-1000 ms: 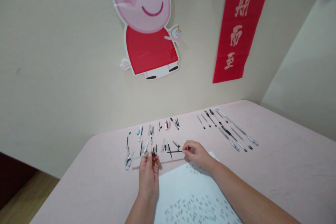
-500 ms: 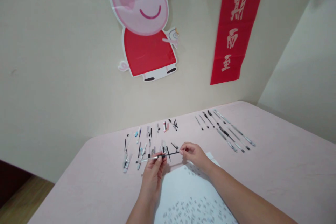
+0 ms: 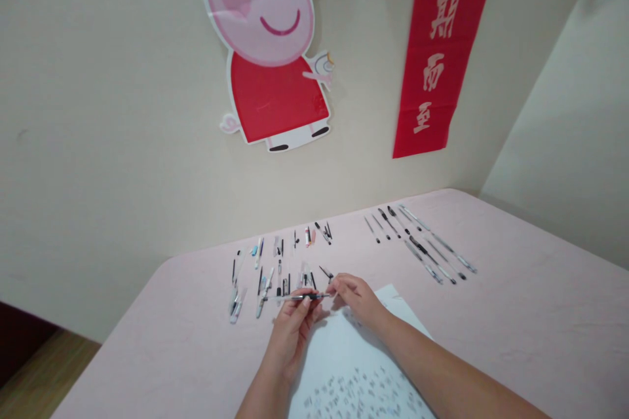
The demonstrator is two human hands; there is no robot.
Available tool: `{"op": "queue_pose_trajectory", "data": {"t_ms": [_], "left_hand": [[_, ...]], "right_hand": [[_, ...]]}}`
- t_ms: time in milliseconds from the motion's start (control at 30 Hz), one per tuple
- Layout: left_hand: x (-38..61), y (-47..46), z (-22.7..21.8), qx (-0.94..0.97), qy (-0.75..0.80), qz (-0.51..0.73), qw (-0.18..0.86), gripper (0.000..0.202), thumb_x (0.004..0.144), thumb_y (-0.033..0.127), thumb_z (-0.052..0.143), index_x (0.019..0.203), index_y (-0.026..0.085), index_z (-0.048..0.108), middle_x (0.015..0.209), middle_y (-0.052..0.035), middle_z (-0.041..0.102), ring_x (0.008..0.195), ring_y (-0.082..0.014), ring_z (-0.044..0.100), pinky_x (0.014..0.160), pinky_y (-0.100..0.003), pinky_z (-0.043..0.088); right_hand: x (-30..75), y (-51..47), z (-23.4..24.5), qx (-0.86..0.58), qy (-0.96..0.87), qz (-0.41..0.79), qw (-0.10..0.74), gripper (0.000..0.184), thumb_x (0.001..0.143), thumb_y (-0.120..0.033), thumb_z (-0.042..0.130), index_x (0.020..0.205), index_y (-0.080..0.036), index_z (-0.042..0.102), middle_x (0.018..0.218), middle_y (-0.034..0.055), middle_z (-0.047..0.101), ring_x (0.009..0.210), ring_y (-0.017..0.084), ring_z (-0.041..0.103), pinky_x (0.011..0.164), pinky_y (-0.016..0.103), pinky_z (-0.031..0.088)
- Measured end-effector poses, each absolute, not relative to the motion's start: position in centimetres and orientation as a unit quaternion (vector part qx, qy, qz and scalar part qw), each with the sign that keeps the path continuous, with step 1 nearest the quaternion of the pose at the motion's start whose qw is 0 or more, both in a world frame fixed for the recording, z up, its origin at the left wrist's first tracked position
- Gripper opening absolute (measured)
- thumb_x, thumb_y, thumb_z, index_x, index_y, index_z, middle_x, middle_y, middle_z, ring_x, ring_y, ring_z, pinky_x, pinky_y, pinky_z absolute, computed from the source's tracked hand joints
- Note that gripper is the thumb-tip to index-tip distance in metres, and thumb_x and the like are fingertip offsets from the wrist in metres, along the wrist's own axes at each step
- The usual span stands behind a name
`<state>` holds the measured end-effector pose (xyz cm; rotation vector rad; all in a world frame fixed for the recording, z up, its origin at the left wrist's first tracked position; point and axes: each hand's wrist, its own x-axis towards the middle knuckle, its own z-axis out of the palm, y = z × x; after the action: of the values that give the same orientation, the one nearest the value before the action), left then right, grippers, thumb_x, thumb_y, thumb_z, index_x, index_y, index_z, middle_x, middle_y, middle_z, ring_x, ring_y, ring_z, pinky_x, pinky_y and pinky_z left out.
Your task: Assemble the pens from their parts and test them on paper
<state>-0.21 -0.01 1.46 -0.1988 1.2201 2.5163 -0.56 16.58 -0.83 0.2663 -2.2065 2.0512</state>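
Note:
My left hand [image 3: 297, 324] is closed around the clear barrel of a pen [image 3: 293, 298] with a dark grip, held almost level over the top of a sheet of paper. At the pen's right end, my right hand [image 3: 354, 296] pinches the tip of a thin refill. Only a short length of this refill shows between the grip and my right fingertips; the rest is hidden. Just beyond my left hand lie several loose pen parts [image 3: 286, 285], barrels, caps and dark refills among them.
The written-on paper [image 3: 354, 353] lies under my forearms on the pink table [image 3: 515, 321]. Several whole-looking pens [image 3: 432, 258] lie in slanted rows at the back right. More pen parts [image 3: 236, 308] are grouped at the left. A wall with a pig cutout [image 3: 280, 91] and red banner [image 3: 442, 65] stands behind.
My right hand has come left and slightly down towards my left hand. The dark refill that stretched between them now shows much shorter, most of it inside the pen barrel.

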Motion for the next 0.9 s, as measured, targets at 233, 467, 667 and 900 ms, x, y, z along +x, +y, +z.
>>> {"op": "queue_pose_trajectory", "data": {"t_ms": [233,467,667,900], "left_hand": [[-0.6,-0.1,1.5,-0.127,0.409,0.893,0.139,0.014,0.073,0.001,0.066,0.08,0.013,0.066,0.085,-0.0061,0.072,0.078,-0.0135,0.07,0.071,-0.02,0.057],[-0.7,0.0,1.6,-0.136,0.405,0.895,0.126,0.016,0.075,-0.002,0.063,0.08,0.013,0.066,0.083,-0.0062,0.072,0.075,-0.0131,0.07,0.071,-0.02,0.058],[-0.7,0.0,1.6,-0.136,0.407,0.895,0.124,0.016,0.077,-0.002,0.059,0.081,0.012,0.066,0.084,-0.0075,0.071,0.074,-0.0137,0.07,0.066,-0.02,0.058],[-0.7,0.0,1.5,-0.139,0.409,0.893,0.125,0.018,0.079,-0.002,0.056,0.081,0.013,0.066,0.084,-0.0073,0.071,0.076,-0.0132,0.07,0.067,-0.019,0.057]], "right_hand": [[-1.1,17.8,-0.9,0.132,-0.871,0.415,0.225,0.022,0.077,-0.007,0.054,0.088,-0.02,0.068,0.095,0.0089,0.061,0.097,0.023,0.052,0.088,0.041,0.043],[-1.5,17.8,-1.5,0.16,-0.917,0.289,0.226,0.036,0.079,-0.004,0.052,0.102,-0.024,0.071,0.122,0.0101,0.058,0.125,0.028,0.039,0.105,0.05,0.035],[-1.7,17.8,-1.1,0.162,-0.919,0.287,0.217,0.023,0.077,-0.005,0.058,0.085,-0.02,0.073,0.115,0.0104,0.062,0.121,0.027,0.044,0.106,0.051,0.034],[-1.7,17.9,-1.1,0.149,-0.914,0.315,0.209,0.017,0.074,-0.003,0.058,0.074,-0.017,0.068,0.107,0.0104,0.064,0.117,0.027,0.046,0.104,0.049,0.037]]}}
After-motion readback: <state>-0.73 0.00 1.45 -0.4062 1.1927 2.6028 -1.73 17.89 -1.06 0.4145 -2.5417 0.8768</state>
